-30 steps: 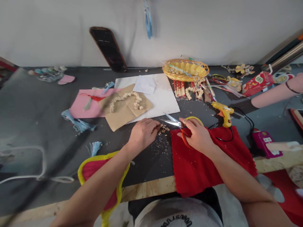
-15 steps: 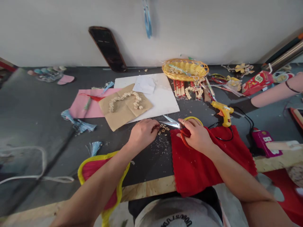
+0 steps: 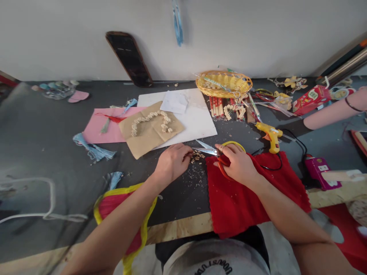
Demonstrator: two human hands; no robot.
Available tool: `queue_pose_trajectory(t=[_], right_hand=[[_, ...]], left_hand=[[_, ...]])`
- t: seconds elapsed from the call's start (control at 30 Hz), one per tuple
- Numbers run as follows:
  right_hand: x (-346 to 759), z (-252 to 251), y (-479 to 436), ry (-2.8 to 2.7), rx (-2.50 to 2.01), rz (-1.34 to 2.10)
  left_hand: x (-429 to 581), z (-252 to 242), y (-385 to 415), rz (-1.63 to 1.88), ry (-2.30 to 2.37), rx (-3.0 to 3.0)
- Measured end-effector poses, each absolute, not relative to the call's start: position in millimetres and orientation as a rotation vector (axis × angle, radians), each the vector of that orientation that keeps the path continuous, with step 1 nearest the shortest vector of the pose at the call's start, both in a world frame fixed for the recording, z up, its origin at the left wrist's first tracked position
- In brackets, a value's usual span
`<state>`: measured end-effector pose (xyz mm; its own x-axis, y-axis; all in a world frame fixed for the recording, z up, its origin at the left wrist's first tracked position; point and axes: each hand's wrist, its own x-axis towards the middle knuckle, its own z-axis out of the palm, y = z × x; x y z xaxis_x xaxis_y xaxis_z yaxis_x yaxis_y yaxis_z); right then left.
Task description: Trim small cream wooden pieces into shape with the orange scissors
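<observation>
My right hand (image 3: 239, 162) grips a pair of scissors (image 3: 210, 151) with red and yellow handles, its blades apart and pointing left. Close to the blade tips, my left hand (image 3: 174, 158) is closed in a pinch; whatever lies between its fingertips is too small to make out. Several short tan cut pieces (image 3: 197, 156) lie on the dark table just beneath the blades, with fine crumbs scattered below them. Under my right hand and forearm spreads a red cloth (image 3: 237, 206) with zigzag-cut edges.
Beyond my hands, brown paper (image 3: 137, 147) bearing a curved row of pale pieces (image 3: 149, 116) overlaps a white board (image 3: 200, 124). A yellow glue gun (image 3: 269, 133) and its cord lie to the right. A yellow basket (image 3: 223, 91) stands by the wall; blue tassels (image 3: 97, 151) lie left.
Hardly anything differs. Both hands and the scissors keep the same place, the blades still apart; the whole view has shifted very slightly.
</observation>
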<state>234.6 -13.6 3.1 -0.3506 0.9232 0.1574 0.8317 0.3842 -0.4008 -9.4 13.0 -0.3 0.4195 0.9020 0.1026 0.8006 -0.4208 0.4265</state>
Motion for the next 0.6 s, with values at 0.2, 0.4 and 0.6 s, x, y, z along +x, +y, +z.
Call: queue_pose_trajectory(t=[0.2, 0.4, 0.6], right_hand=[[235.0, 1.9, -13.4, -2.301, -1.535, 0.355], [234.6, 3.3, -13.6, -2.305, -1.538, 0.363], [234.8, 2.2, -13.7, -2.302, -1.524, 0.355]], left_hand=[[-11.6, -0.8, 13.5, 0.455, 1.449, 2.383], [-13.2, 3.7, 14.7, 0.391, 1.385, 2.329], [-14.6, 4.8, 15.7, 0.376, 1.444, 2.342]])
